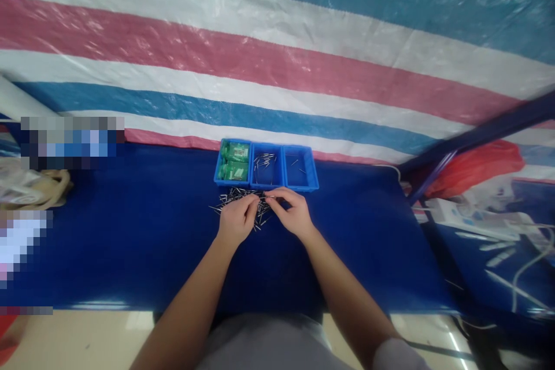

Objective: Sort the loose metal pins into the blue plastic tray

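Note:
Over a loose pile of thin black and silver rods, my left hand is closed in a pinch. My right hand faces it, thumb and forefinger pinched together. A thin rod spans the small gap between the fingertips of both hands; its exact kind is too small to make out. Just beyond the hands stand three joined blue bins. Green packets fill the left bin. Several slim silver pieces lie in the middle bin, and a few in the right bin.
A dark blue tabletop spreads around the pile. Behind it hangs a striped plastic sheet. To the right are a blue metal post, a white power strip and cables. A tan basket sits at the far left.

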Demonstrator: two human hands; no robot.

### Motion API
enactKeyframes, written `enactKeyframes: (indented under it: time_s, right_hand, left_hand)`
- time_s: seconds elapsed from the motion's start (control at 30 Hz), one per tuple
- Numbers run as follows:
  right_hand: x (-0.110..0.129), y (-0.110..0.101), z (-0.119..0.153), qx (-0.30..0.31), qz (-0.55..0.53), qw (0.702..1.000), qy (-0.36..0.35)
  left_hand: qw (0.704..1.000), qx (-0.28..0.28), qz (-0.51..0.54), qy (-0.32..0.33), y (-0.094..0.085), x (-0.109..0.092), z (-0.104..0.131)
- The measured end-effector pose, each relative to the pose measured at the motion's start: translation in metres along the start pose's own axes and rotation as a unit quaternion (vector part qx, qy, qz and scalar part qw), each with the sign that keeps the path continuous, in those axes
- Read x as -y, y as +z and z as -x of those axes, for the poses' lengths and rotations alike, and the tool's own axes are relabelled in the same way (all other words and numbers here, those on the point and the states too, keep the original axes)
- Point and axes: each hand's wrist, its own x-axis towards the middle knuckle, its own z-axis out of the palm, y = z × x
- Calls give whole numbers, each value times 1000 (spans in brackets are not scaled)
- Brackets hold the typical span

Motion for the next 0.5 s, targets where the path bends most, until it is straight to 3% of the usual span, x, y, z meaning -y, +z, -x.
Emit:
enactKeyframes:
  time_s: [0.17,0.5]
  right_hand:
    - [0,0,1,2,-2,1000,-5]
    - [0,-1,1,6,11,1000,13]
  left_hand:
    - [1000,14,-14,11,-3,-1,-1]
    - [1000,-11,9,10,5,4,3]
